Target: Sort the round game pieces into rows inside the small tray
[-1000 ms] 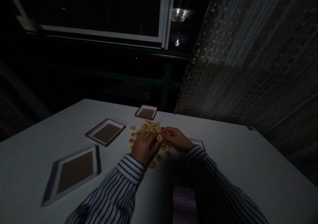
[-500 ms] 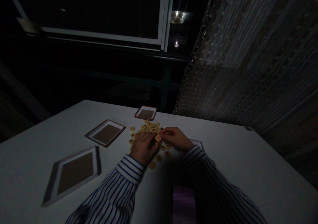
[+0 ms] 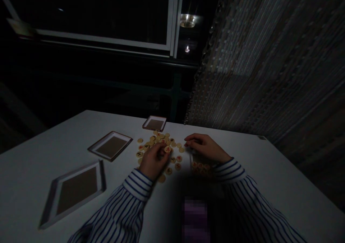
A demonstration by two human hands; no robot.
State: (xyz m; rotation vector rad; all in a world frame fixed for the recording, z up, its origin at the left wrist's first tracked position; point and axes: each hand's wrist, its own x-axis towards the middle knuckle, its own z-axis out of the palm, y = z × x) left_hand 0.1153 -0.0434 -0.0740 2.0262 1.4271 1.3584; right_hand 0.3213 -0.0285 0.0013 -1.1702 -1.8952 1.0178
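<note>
My left hand [image 3: 153, 161] is closed, pinching a round Chinese chess piece [image 3: 168, 149] with a red character at its fingertips. It hovers over the near side of a loose heap of chess pieces [image 3: 155, 139], some marked in red or black, others blank side up. To the right, my right hand [image 3: 205, 146] is held above the table with loosely bent fingers apart, and nothing shows in them. Beneath it lies a shadowed shallow box [image 3: 192, 157] with several red-marked pieces [image 3: 201, 166] inside, partly covered by the hand and sleeve.
On the white table [image 3: 121, 180] stand three shallow boxes without pieces: one at the back [image 3: 154, 123], one at the left [image 3: 110, 146] and one at the near left [image 3: 75, 191]. A bead-string curtain [image 3: 242, 56] hangs at the right, and a dark window lies beyond.
My right hand has left the piece and moved right, over the box of pieces. My left hand keeps the piece. The view has shifted slightly to the right.
</note>
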